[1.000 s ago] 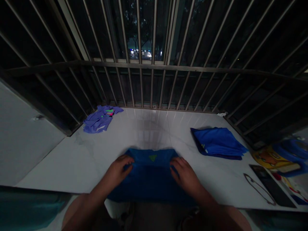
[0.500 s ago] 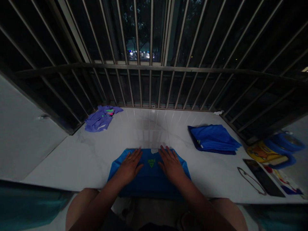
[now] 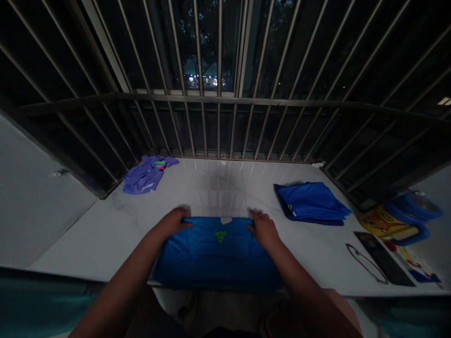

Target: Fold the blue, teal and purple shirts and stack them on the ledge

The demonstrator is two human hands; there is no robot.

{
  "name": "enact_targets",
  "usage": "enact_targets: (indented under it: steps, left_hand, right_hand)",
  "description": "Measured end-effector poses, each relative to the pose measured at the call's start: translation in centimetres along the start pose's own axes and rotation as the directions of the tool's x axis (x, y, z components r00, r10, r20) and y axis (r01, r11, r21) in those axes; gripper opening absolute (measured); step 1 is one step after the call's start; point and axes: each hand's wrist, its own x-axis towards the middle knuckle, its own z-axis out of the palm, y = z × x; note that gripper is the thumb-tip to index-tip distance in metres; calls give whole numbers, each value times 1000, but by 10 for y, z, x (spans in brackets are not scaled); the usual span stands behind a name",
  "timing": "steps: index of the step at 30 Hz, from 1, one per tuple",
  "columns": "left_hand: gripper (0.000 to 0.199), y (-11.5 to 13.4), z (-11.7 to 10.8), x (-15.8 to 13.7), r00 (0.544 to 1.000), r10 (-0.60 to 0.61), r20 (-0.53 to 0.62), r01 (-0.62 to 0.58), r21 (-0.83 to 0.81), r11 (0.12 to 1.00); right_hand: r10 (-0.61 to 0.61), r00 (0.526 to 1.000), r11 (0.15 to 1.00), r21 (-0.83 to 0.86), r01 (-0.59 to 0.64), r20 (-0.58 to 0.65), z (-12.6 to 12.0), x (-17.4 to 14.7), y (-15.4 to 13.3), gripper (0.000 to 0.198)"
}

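Note:
A blue shirt (image 3: 218, 263) with a small green print lies on the pale ledge, its near part reaching the ledge's front edge. My left hand (image 3: 176, 221) grips the shirt's far left corner, thumb on top and fingers curled around the edge. At the far right corner my right hand (image 3: 262, 226) pinches the cloth in the same way. Between the hands, a small whitish patch shows at the middle of the far edge. The fingertips under the cloth are partly hidden.
Folded blue clothes (image 3: 312, 203) lie to the right, a crumpled purple garment (image 3: 148, 174) at the back left. Farther right are a dark flat tablet-like object (image 3: 384, 258), a cord loop (image 3: 364, 265) and a yellow and blue container (image 3: 391, 223). Metal bars (image 3: 218, 126) close off the back.
Both hands have moved outward from lying flat on the shirt to its far corners and closed on them. The shirt's sides now look spread differently, with its far edge straighter.

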Motion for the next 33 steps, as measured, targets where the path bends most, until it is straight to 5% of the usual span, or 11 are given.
enact_targets:
  steps: [3,6,13,18,21,28,33]
  left_hand:
    - [17,1,-17,18,994,27,108,-22,-49,999]
    - [23,5,-32,42,994,20,108,-15,-53,999]
    - [13,28,-82,89,982,-45,-185,48,11,999]
    - [20,43,-87,45,927,-2,-374,10,20,1000]
    - [23,41,-47,-20,909,66,-412,-78,-11,997]
    - [24,16,89,-161,937,79,-340,-63,58,996]
    - [39,33,87,-149,923,90,-374,-51,112,992]
  right_hand:
    - [-53,995,998,42,49,87,-13,15,8,32]
    - [-38,998,998,46,36,48,-24,31,8,23]
    - [35,975,997,70,-20,-217,-82,71,-2,26]
    - [-6,939,992,116,48,-345,-106,37,1,25]
    - [-46,934,985,138,101,-355,-68,-22,13,21]
    - [-228,927,965,57,256,-298,87,-141,63,33]
    - [-198,917,975,24,219,-346,82,-128,48,40]
